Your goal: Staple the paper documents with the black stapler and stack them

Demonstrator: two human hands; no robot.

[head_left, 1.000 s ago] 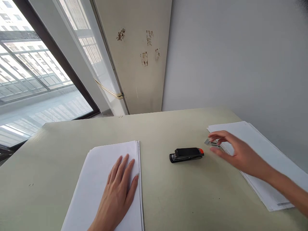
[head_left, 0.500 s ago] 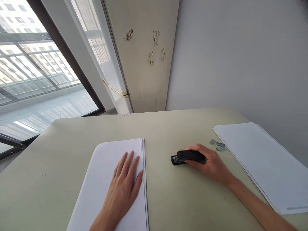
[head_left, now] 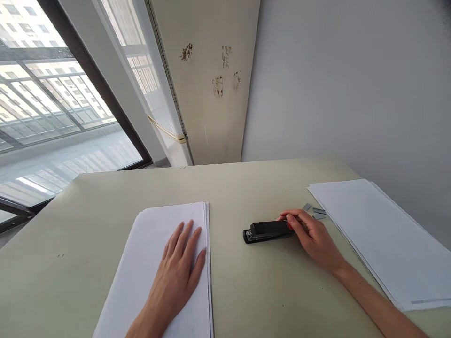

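A stack of white paper lies on the table at left of centre. My left hand rests flat on it, fingers stretched out and thumb near the stack's right edge. To the right, a black stapler sits on the table with its front end pointing left and a bit of red at its rear. The fingers and thumb of my right hand are curled around that rear end, partly hiding it. Several grey strips of staples lie just behind my right hand.
A second stack of white paper lies at the right side of the pale green table, close to the grey wall. Beyond the table's far edge stand a cream panel and, at left, a glass door.
My right hand has slid back from the stapler's top to its rear end, showing more of the black body. The stapler has shifted slightly left. My left hand stays on the paper.
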